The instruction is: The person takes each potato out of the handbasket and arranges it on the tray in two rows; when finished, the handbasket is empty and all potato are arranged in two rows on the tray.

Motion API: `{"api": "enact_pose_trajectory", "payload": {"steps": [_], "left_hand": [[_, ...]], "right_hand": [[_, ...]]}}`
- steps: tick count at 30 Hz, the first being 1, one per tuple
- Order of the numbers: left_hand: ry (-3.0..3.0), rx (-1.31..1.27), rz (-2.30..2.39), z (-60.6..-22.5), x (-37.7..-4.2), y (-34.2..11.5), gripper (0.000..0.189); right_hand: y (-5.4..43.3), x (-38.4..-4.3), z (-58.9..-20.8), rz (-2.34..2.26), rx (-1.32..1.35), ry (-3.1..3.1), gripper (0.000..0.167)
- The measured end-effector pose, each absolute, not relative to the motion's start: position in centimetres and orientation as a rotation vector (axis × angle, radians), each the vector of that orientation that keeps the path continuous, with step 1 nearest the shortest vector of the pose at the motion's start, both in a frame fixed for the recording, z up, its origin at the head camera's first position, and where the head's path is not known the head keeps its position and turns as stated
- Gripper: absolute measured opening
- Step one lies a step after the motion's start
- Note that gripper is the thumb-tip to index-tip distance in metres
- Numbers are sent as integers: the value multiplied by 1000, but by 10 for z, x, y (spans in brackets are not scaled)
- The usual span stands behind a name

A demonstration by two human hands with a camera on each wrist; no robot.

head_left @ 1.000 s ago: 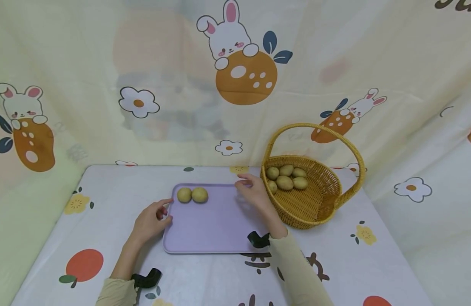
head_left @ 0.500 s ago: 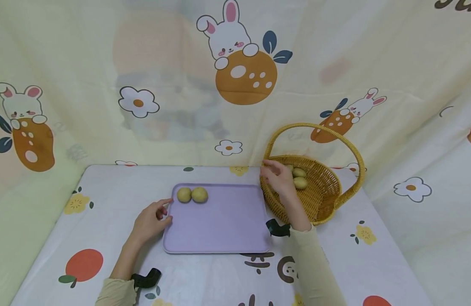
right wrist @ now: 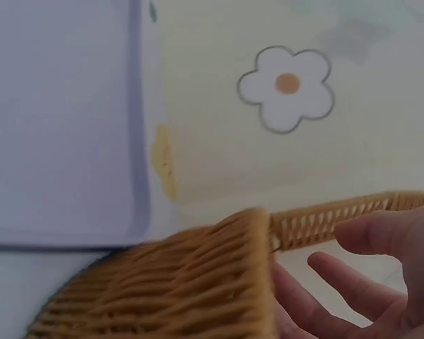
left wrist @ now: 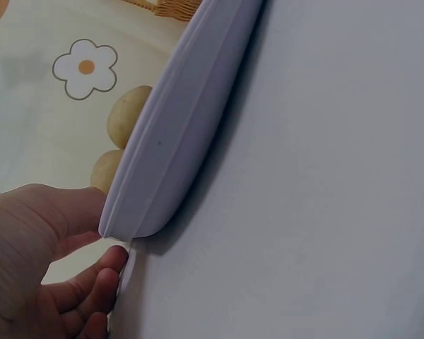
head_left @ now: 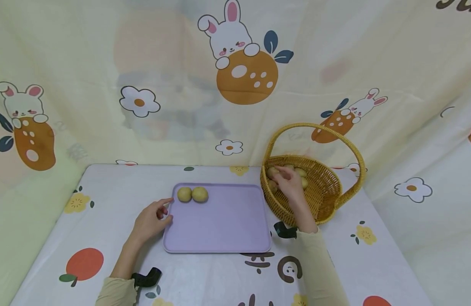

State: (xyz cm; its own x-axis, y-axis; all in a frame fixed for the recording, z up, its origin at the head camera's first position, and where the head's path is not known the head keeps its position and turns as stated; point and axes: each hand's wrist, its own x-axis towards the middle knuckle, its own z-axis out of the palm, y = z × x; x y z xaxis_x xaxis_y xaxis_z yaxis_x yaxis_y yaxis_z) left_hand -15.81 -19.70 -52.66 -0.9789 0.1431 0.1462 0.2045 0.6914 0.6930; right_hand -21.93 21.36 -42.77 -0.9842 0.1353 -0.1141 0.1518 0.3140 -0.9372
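Observation:
My right hand [head_left: 290,182] reaches into the wicker basket [head_left: 327,199], its fingertips at a potato [head_left: 271,172] by the basket's left wall. In the right wrist view the thumb and forefinger stand apart with nothing seen between them; the basket rim hides other fingertips. At the left edge of a lilac tray [head_left: 220,225], my left hand [head_left: 150,220] touches the rim with thumb and forefinger, the remaining fingers loosely bent. Two potatoes, one at the corner [head_left: 184,194] and one beside it [head_left: 200,194], sit side by side at the tray's back left.
Several more potatoes lie in the basket, partly covered by my right hand. Over it arches a tall handle [head_left: 358,157]. The basket stands close to the tray's right edge. A patterned cloth [head_left: 117,199] covers the table, and a printed curtain [head_left: 174,136] hangs behind it.
My right hand has moved from above the tray's back right corner, rightward over the basket rim and down among the potatoes. The left hand and the tray have stayed in place.

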Motion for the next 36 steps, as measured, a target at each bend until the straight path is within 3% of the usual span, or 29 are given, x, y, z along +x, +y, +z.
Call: {"api": "enact_pose_trajectory", "payload": {"steps": [18,36], "left_hand": [[-2825,-282,-1165,-524,-157,-196,52],[-2824,-278,-1164,-526,-158,-197,52]], "right_hand": [[230,-219,-459,-1649,269,2626,39],[230,-216,-464,-1576,301,2661,31]]}}
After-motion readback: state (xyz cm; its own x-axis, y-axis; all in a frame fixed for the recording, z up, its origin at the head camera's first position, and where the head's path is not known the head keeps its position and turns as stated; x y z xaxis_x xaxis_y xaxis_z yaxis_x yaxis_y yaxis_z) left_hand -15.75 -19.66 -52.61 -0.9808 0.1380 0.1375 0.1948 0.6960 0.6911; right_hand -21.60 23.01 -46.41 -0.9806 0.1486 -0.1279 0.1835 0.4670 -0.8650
